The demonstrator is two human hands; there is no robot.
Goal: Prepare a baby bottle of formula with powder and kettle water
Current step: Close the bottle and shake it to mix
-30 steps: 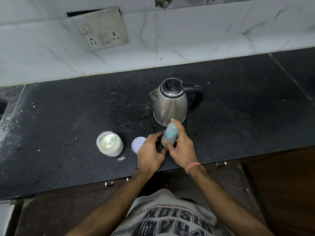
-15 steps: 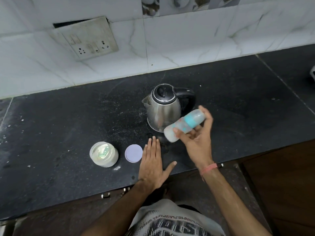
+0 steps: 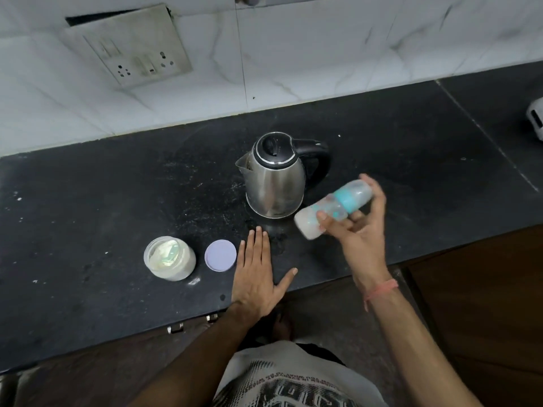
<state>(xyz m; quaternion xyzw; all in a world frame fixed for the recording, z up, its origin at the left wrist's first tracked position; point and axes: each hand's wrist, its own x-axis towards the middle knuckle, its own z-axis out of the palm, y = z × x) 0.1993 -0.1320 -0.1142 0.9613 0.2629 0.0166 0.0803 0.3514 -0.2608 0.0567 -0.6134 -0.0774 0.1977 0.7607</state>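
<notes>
No label is legible on the kettle. Just right of it, the right hand grips the tilted, blurred baby bottle, fingers curled round it. In front of the kettle, the left hand lies flat, fingers straight, beside the lid and open powder jar.

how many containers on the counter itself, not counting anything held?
2. The steel kettle stands mid-counter toward the wall; the open powder jar sits near the front edge, its lid lying flat beside it. The baby bottle is held in the right hand, off the counter.
</notes>
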